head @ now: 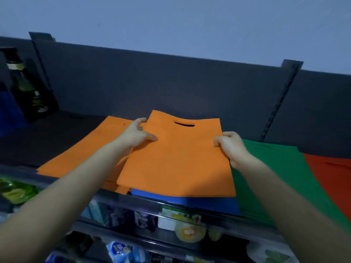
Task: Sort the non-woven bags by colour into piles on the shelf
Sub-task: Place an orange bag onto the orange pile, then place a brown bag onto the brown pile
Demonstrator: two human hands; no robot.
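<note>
Nearest, packaged goods (188, 230) sit blurred on lower racks. Above them a blue bag (190, 201) lies at the front lip of the dark shelf (47, 133), partly covered by an orange bag (176, 160) with a cut-out handle. The left hand (136, 136) grips its left edge, thumb on top, and the right hand (230, 146) pinches its right edge with curled fingers. An orange pile (81, 154) lies to the left, a green pile (281, 168) to the right, and a red bag (330, 173) beyond that. Far left stands a dark bottle (24, 82)
</note>
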